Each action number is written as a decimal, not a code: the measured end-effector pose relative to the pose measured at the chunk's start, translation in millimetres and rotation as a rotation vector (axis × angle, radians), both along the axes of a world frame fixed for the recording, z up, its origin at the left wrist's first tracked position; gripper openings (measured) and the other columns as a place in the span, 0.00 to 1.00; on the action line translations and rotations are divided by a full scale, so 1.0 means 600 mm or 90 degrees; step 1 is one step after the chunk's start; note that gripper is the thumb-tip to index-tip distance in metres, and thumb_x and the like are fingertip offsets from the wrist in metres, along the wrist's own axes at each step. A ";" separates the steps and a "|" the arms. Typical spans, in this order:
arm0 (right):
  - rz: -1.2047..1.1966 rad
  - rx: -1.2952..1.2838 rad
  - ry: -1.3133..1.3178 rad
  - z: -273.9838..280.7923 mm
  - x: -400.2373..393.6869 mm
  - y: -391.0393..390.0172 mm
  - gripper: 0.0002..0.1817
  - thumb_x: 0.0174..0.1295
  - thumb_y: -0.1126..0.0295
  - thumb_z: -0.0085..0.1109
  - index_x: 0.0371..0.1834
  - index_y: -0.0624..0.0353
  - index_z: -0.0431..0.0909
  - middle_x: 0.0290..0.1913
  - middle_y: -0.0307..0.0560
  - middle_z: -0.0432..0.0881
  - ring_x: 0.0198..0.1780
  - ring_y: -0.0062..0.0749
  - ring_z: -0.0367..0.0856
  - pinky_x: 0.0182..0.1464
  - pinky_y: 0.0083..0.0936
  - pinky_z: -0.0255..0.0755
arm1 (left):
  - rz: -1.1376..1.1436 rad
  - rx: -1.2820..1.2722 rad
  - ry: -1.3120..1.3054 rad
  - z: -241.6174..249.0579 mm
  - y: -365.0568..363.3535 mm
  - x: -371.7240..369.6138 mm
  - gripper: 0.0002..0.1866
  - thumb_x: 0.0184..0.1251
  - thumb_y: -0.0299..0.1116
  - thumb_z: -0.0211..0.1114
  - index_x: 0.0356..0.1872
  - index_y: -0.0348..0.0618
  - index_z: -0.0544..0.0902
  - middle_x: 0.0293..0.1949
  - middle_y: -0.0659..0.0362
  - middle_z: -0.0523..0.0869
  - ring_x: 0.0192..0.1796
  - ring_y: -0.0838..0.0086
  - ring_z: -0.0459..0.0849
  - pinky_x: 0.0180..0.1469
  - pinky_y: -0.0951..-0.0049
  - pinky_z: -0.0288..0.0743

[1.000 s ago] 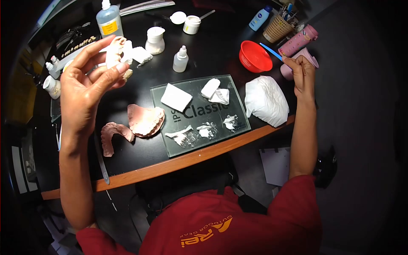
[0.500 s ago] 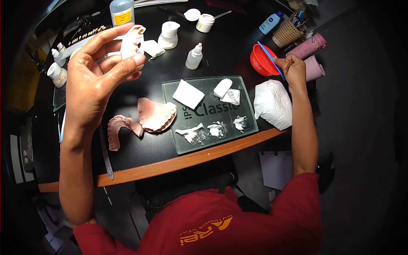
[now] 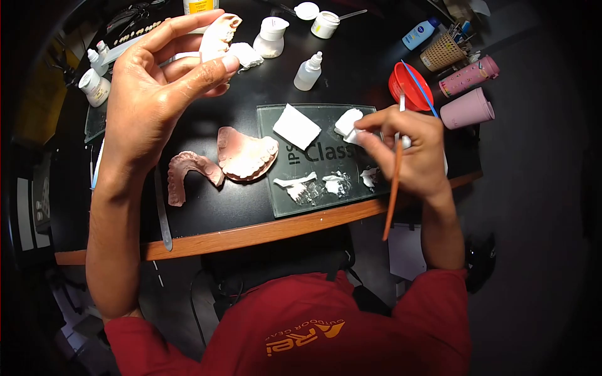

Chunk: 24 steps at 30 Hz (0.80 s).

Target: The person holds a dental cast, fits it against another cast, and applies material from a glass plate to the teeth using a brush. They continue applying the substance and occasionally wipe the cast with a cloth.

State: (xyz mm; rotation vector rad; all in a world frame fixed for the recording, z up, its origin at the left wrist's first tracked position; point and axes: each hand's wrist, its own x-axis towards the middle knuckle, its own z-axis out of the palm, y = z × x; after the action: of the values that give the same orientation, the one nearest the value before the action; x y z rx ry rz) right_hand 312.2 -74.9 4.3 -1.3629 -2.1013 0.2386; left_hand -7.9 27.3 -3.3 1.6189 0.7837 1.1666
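Raised at the upper left, my left hand (image 3: 153,88) is closed, pinching a small white dental cast (image 3: 216,39) between thumb and fingers. My right hand (image 3: 417,153) is over the right side of the glass slab (image 3: 266,169), gripping a slim brush with an orange handle (image 3: 394,188) that points down. The fingertips of that hand are right at a folded white tissue (image 3: 347,121). A second tissue pad (image 3: 296,127) lies flat on the slab, with smeared heaps of white paste (image 3: 335,184) along its near side.
A pink arch-shaped cast (image 3: 188,164) and a fuller pink dental model (image 3: 248,155) sit left of the slab. Behind are a dropper bottle (image 3: 308,72), a white jar (image 3: 325,25) and a red bowl (image 3: 407,88) with a blue stick (image 3: 419,88). A metal spatula (image 3: 163,216) crosses the table edge.
My right hand has left the blue stick at the red bowl and come down and left to the tissue, now with the brush. My left hand still holds the cast. The whole view has shifted slightly.
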 end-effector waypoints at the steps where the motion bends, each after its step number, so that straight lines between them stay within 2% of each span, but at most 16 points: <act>1: 0.011 -0.003 -0.003 -0.001 -0.023 0.001 0.07 0.58 0.75 0.75 0.38 0.63 0.88 0.22 0.44 0.82 0.23 0.25 0.79 0.27 0.25 0.70 | -0.001 0.000 -0.003 0.001 -0.001 0.000 0.31 0.67 0.30 0.76 0.70 0.35 0.78 0.56 0.51 0.87 0.53 0.70 0.92 0.49 0.75 0.86; 5: 0.027 0.032 0.025 -0.029 -0.087 0.028 0.08 0.56 0.73 0.75 0.36 0.64 0.86 0.23 0.52 0.81 0.24 0.42 0.83 0.29 0.34 0.74 | -0.007 0.013 -0.009 0.001 -0.004 0.003 0.30 0.68 0.29 0.75 0.70 0.35 0.79 0.56 0.50 0.87 0.52 0.70 0.92 0.49 0.74 0.86; 6: 0.029 0.028 -0.026 -0.030 -0.093 0.038 0.09 0.55 0.73 0.75 0.33 0.66 0.84 0.24 0.55 0.82 0.25 0.50 0.84 0.30 0.38 0.74 | -0.009 0.018 -0.010 0.000 -0.005 0.003 0.30 0.68 0.28 0.75 0.70 0.35 0.79 0.56 0.50 0.87 0.52 0.70 0.92 0.49 0.74 0.86; 7: 0.028 0.011 -0.048 -0.032 -0.100 0.046 0.10 0.54 0.73 0.75 0.32 0.66 0.83 0.24 0.57 0.82 0.27 0.52 0.85 0.32 0.40 0.76 | -0.011 0.017 -0.008 0.000 -0.006 0.004 0.30 0.68 0.28 0.75 0.70 0.35 0.79 0.56 0.50 0.87 0.52 0.70 0.92 0.49 0.74 0.86; 12: -0.015 -0.048 0.020 -0.043 -0.105 0.066 0.09 0.54 0.76 0.74 0.31 0.68 0.82 0.27 0.59 0.86 0.31 0.46 0.90 0.35 0.34 0.81 | 0.017 0.005 0.003 0.005 -0.012 0.005 0.30 0.68 0.27 0.75 0.70 0.35 0.79 0.56 0.50 0.86 0.52 0.69 0.92 0.49 0.74 0.86; 13: -0.027 -0.090 0.087 -0.042 -0.098 0.066 0.09 0.55 0.76 0.75 0.28 0.68 0.81 0.29 0.57 0.89 0.31 0.33 0.90 0.35 0.29 0.81 | 0.010 0.012 0.002 0.004 -0.011 0.003 0.30 0.68 0.27 0.75 0.70 0.35 0.79 0.56 0.50 0.86 0.53 0.69 0.92 0.49 0.74 0.86; 15: -0.024 -0.031 0.135 -0.030 -0.075 0.070 0.12 0.58 0.74 0.76 0.26 0.66 0.79 0.29 0.51 0.90 0.29 0.20 0.86 0.33 0.24 0.78 | -0.002 0.022 -0.001 0.000 -0.006 -0.001 0.30 0.68 0.28 0.75 0.70 0.35 0.79 0.56 0.51 0.86 0.53 0.69 0.92 0.49 0.75 0.86; 16: -0.063 -0.102 0.171 -0.004 -0.063 0.060 0.17 0.62 0.73 0.76 0.23 0.63 0.75 0.32 0.46 0.92 0.30 0.15 0.82 0.32 0.21 0.76 | 0.002 0.015 -0.007 -0.002 -0.007 0.000 0.29 0.69 0.28 0.75 0.70 0.35 0.79 0.57 0.51 0.85 0.53 0.69 0.92 0.50 0.75 0.86; 17: -0.074 -0.077 0.187 0.012 -0.045 0.057 0.21 0.64 0.76 0.75 0.21 0.61 0.69 0.34 0.47 0.92 0.30 0.15 0.81 0.31 0.20 0.76 | -0.001 0.017 -0.002 0.002 -0.008 0.000 0.29 0.68 0.27 0.75 0.70 0.35 0.79 0.57 0.51 0.85 0.53 0.70 0.92 0.50 0.75 0.86; 19: -0.104 -0.021 0.240 0.025 -0.011 0.045 0.23 0.64 0.80 0.73 0.21 0.58 0.64 0.36 0.51 0.92 0.35 0.17 0.84 0.36 0.19 0.77 | 0.022 0.042 0.004 -0.001 -0.008 -0.001 0.29 0.68 0.27 0.75 0.70 0.35 0.79 0.57 0.51 0.86 0.52 0.71 0.92 0.50 0.75 0.86; 23: -0.079 -0.131 0.229 0.012 0.021 0.024 0.22 0.63 0.84 0.70 0.22 0.57 0.63 0.40 0.57 0.92 0.43 0.22 0.89 0.45 0.19 0.79 | 0.009 0.045 0.001 -0.001 -0.010 0.003 0.29 0.68 0.28 0.75 0.69 0.35 0.80 0.56 0.51 0.88 0.51 0.73 0.91 0.50 0.75 0.86; 24: -0.067 -0.126 0.192 0.002 0.018 0.022 0.22 0.61 0.84 0.70 0.22 0.58 0.63 0.39 0.57 0.92 0.41 0.21 0.88 0.43 0.20 0.78 | 0.006 0.044 0.002 -0.004 -0.011 0.003 0.29 0.67 0.28 0.76 0.69 0.35 0.80 0.56 0.51 0.88 0.52 0.73 0.91 0.50 0.75 0.86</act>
State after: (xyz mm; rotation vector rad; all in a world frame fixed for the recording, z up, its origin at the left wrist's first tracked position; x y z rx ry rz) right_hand 323.0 -61.7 5.4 -1.4453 -1.7880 0.5822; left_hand -5.8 20.7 -5.5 1.6761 0.7611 1.2106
